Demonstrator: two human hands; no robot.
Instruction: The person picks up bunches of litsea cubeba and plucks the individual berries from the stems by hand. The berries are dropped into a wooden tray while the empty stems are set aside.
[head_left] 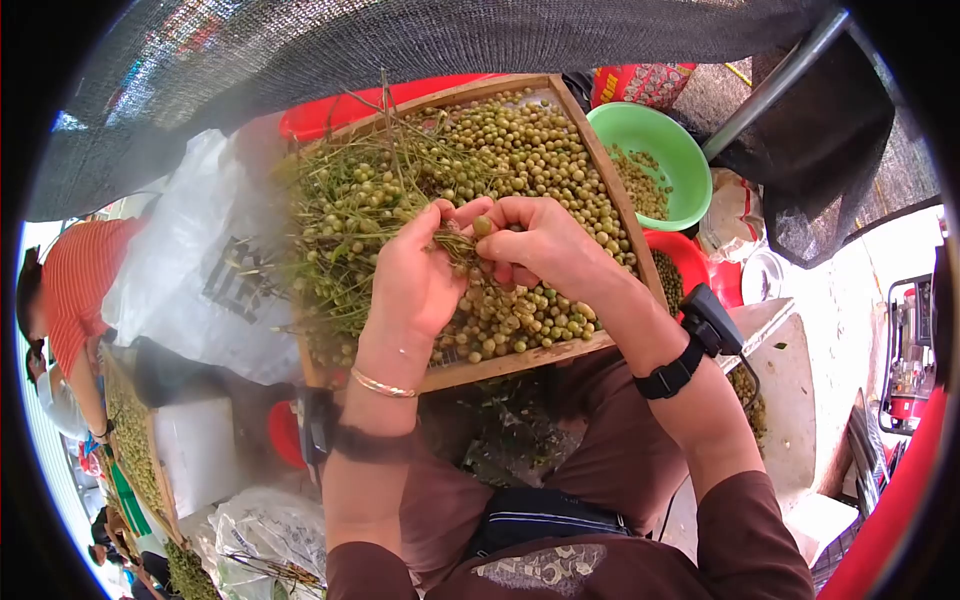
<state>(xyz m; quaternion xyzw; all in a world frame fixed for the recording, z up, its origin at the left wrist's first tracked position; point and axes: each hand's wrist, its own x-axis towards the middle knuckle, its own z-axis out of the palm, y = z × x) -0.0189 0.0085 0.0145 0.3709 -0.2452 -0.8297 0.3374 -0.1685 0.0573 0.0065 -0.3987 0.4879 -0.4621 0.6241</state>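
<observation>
Over a wood-framed tray [520, 358], my left hand [420, 285] is closed around a thin stem sprig [458, 246] bearing small round fruits. Between the thumb and forefinger of my right hand [555, 245] a round green fruit [482, 225] is pinched, close to the left fingertips. Loose yellow-green fruits [540, 150] fill the right and near parts of the tray. On its left side lies a heap of green stems [340, 215] with fruits among them. My fingers partly hide the sprig.
Right of the tray stand a green bowl [695, 165] with some fruits inside and a red basin [690, 262]. A metal pole [775, 85] slants beside a dark net [450, 45] overhead. White plastic sacking [190, 270] lies left, near another person in a striped shirt [85, 290].
</observation>
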